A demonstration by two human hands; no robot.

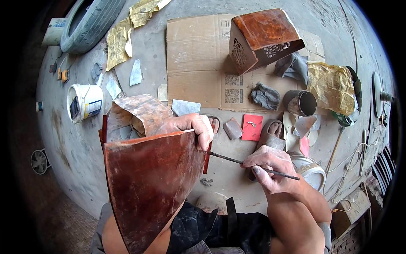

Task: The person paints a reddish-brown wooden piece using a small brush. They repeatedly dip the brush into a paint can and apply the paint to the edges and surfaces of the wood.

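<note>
A reddish-brown varnished wooden box [154, 182] is tilted across my lap, its large glossy panel facing up. My left hand [192, 128] curls over the panel's upper right corner and grips it. Between the fingers and thumb of my right hand [272, 167] is a thin dark rod [228, 158], held like a pencil. The rod's tip reaches the box's right edge, just below my left fingers; whether it touches cannot be told. What kind of tool the rod is does not show clearly. The box's far side is a pale, smeared panel [141, 108].
A similar box with carved openwork [266, 31] stands on flattened cardboard [192, 46]. Around my feet lie a grey rag [265, 96], a dark cup [300, 103], a sanding block [233, 128] and red paper [252, 132]. A white bucket [91, 101] stands left, a tyre [86, 25] beyond.
</note>
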